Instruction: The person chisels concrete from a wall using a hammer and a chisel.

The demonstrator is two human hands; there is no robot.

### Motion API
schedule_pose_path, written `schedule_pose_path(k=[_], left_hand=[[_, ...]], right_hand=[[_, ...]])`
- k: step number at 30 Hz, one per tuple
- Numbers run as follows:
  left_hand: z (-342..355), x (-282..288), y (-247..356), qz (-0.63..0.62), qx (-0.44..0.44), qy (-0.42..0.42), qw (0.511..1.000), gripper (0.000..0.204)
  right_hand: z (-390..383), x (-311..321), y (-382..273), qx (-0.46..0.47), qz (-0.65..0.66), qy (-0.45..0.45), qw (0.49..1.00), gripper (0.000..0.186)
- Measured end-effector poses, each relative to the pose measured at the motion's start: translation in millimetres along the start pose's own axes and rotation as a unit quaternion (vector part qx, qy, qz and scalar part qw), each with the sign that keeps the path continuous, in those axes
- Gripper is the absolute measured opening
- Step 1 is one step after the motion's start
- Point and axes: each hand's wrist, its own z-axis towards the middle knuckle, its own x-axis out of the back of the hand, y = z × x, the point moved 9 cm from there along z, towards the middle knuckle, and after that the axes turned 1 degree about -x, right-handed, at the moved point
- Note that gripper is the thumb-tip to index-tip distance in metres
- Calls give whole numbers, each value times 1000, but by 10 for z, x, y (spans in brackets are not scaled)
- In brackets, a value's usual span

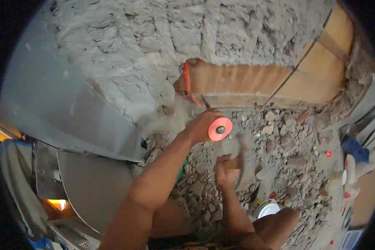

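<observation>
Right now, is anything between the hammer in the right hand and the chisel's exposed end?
Nothing visible stands between the blurred hammer in the right hand and the chisel's end; the pink guard surrounds that end without covering it.

- What floor [329, 208] have you got there?
- Yours is grey and dusty, strewn with broken rubble [287, 143], from crumbs to sizeable chunks.
- And what lies among it?
- Close to you, a round white-topped container [267, 209], with a red piece [273, 195] just beside it. Farther to your right, a small red cap [328, 154] and, near that, a yellow-and-white tub [337, 178].
</observation>
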Motion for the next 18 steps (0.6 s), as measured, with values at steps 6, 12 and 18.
schedule_pose_path(k=[6,12,18], left_hand=[[6,-98,76,2,23,-74,997,35],[58,80,371,78,-9,-26,997,30],[52,76,537,59,-9,-19,998,33]], right_hand=[[192,336,2,-84,8,68,994,17],[130,263,18,-96,89,61,989,14],[130,150,-90,-80,84,46,992,12]])
